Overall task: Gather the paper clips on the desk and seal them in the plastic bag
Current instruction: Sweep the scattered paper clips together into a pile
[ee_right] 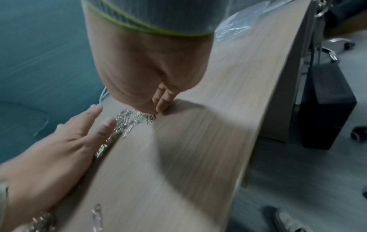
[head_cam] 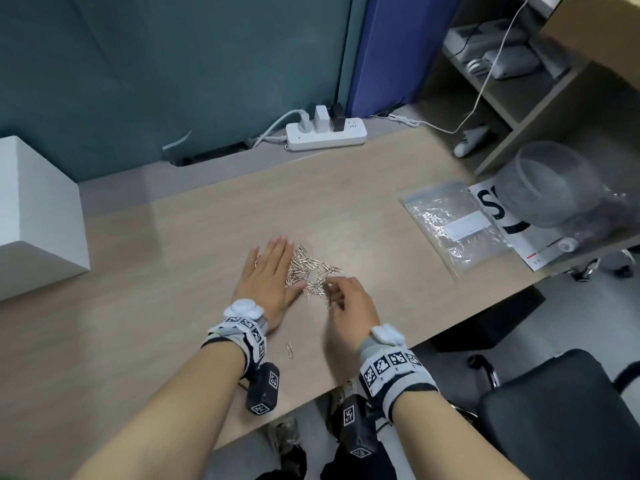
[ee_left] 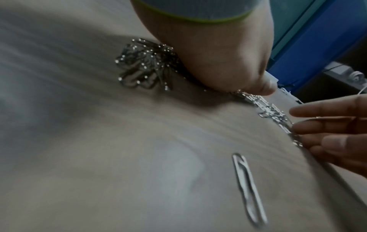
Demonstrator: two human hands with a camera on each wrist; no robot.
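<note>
Resting flat on the worktop (head_cam: 194,216), left hand (head_cam: 268,271) is seen with fingers straight, its edge against the paper clips pile (head_cam: 310,271). Right hand (head_cam: 349,303) is curled over the pile's near side, fingertips pinching clips. One stray clip (head_cam: 289,350) lies apart near the left wrist. Plastic bag (head_cam: 453,226) lies flat, well to the right, beside a printed sheet (head_cam: 530,240).

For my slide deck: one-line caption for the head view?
Left hand flat on the desk, right hand picking at the paper clips; plastic bag waits nearby.
</note>
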